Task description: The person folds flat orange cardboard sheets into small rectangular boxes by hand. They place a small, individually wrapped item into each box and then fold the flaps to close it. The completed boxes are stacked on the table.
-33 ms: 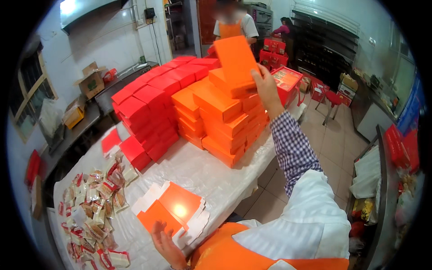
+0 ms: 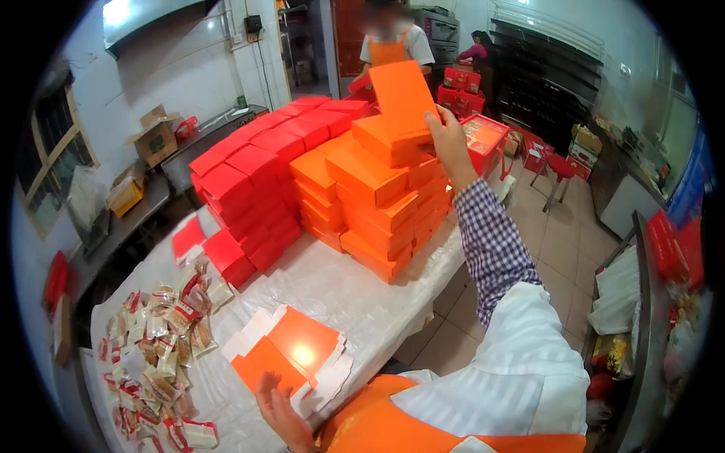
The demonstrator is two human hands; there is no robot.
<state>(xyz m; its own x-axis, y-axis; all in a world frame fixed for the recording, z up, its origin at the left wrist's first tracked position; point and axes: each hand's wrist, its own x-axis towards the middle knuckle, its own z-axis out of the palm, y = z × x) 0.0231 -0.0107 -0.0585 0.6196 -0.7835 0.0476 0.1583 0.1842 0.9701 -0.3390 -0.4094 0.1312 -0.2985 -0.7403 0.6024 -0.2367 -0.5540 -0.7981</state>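
Note:
My right hand [image 2: 450,145] is raised and grips a closed orange box [image 2: 402,100], tilted just above a tall stack of orange boxes [image 2: 370,198]. A stack of red boxes [image 2: 255,181] stands to the left of the orange stack and touches it. My left hand [image 2: 278,411] rests with fingers spread at the near edge of a pile of flat, unfolded orange box blanks [image 2: 293,349]. Everything sits on a table under white plastic sheeting [image 2: 355,291]. Several wrapped pastries [image 2: 157,343] lie at the table's left end.
A person in an orange apron [image 2: 391,47] stands behind the stacks beside more red boxes [image 2: 483,134]. Another person [image 2: 479,50] is at dark racks further back. Cardboard boxes [image 2: 155,136] sit on a left counter. A red stool [image 2: 557,167] stands on the tiled floor.

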